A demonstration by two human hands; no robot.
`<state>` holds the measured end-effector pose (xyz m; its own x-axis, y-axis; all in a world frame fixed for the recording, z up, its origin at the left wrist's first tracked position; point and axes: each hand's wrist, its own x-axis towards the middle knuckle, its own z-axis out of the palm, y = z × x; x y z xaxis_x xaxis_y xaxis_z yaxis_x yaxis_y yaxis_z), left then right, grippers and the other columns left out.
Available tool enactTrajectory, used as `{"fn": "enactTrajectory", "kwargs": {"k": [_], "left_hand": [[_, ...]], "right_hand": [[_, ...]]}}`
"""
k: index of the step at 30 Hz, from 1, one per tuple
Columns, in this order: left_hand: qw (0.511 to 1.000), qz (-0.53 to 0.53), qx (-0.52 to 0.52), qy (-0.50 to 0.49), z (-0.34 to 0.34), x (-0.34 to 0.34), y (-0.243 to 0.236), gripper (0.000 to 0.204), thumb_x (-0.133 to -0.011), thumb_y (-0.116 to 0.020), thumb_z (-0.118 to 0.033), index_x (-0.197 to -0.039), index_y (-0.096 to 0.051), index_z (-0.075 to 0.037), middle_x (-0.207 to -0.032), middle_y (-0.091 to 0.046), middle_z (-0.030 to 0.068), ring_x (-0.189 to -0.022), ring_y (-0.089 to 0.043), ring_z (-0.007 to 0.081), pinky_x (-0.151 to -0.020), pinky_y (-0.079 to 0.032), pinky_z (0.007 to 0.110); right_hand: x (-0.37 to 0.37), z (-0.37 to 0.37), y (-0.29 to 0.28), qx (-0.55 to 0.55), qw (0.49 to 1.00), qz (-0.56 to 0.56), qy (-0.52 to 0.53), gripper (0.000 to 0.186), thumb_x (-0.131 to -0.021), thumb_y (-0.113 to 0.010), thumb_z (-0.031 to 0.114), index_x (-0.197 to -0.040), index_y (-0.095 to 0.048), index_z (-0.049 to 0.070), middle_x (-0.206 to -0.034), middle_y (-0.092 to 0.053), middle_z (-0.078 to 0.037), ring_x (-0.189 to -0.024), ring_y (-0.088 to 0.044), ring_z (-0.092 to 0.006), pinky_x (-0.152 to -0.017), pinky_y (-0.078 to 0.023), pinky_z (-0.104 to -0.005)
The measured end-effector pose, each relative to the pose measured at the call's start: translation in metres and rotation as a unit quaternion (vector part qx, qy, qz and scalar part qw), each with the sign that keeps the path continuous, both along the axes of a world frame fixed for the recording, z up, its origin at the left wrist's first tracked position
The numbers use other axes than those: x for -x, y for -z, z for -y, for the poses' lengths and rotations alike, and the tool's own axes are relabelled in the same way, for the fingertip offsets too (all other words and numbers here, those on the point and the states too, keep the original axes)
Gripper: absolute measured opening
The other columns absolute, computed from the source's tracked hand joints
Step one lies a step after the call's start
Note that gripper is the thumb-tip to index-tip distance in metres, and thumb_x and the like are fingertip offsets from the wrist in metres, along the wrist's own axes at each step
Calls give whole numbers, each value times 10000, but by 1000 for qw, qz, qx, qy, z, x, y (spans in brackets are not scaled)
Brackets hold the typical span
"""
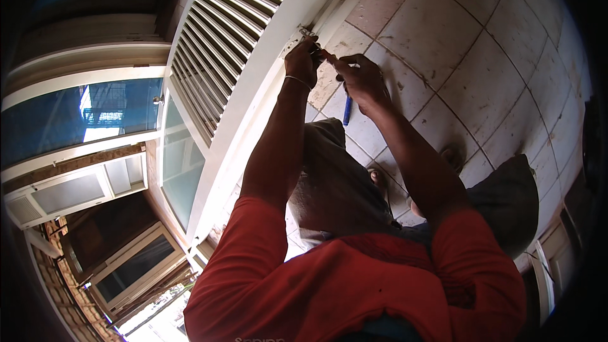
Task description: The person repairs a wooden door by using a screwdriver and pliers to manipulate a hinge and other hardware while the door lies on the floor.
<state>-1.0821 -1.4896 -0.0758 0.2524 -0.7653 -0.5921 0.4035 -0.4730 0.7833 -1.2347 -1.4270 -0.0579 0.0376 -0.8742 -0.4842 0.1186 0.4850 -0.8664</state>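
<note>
At the edge of a white louvred door (253, 95), my left hand (300, 64) is closed, its fingertips bunched beside a small piece of metal hardware (306, 31). What those fingers grip is too dark to make out. Close against it on the right, my right hand (362, 82) is closed with thumb and finger round a slim tool with a red part (326, 55), which points toward the left hand. Its exact kind does not show. A blue rod-shaped handle (347, 111) appears just below the right hand, over the floor tiles.
Pale, stained floor tiles (437, 19) spread to the right. My bent knees in dark trousers (335, 183) are below the hands. Blue glass panels (120, 111) and a white-framed cabinet or window (69, 195) stand at the left.
</note>
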Motion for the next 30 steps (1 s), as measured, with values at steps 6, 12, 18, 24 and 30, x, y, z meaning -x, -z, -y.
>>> {"fn": "enactTrajectory", "kwargs": {"k": [6, 12, 18, 24, 30], "left_hand": [[999, 37, 4, 18, 5, -10, 14, 158, -913, -641, -127, -928, -635, 30, -754, -622, 105, -631, -602, 211, -579, -509, 323], [997, 80, -11, 3, 9, -5, 14, 151, -886, -657, -93, -945, -643, 45, -764, -636, 119, -632, -627, 227, -578, -534, 329], [997, 71, -2, -6, 7, -8, 13, 150, -886, -635, -70, -960, -636, 60, -795, -649, 144, -670, -644, 240, -621, -560, 339], [999, 30, 12, -17, 10, -8, 15, 144, -887, -608, -62, -941, -629, 70, -793, -655, 155, -681, -649, 261, -629, -565, 355], [1000, 9, 20, -3, 9, -4, 12, 175, -922, -550, -85, -971, -619, 68, -815, -648, 152, -727, -635, 270, -688, -535, 371]], "right_hand": [[-6, -2, 13, 215, 971, -108, 0, 356, -891, -619, 335, -1071, -665, 31, -785, -672, -122, -621, -605, -176, -551, -494, -353], [3, -4, 16, -84, 988, 125, 28, 291, -854, -702, 281, -1038, -652, 62, -723, -645, -67, -527, -504, -82, -477, -437, -263], [6, -3, 11, -45, 996, 73, 0, 311, -876, -668, 284, -1002, -628, 2, -737, -646, -98, -586, -572, -97, -499, -437, -266], [3, -3, 7, 159, 971, -175, -44, 280, -884, -623, 249, -1048, -606, 22, -817, -616, -111, -589, -567, -128, -500, -452, -287], [7, -7, 20, -227, 850, 475, 28, 394, -845, -699, 313, -1109, -617, 31, -777, -597, -92, -535, -473, -101, -473, -408, -246]]}}
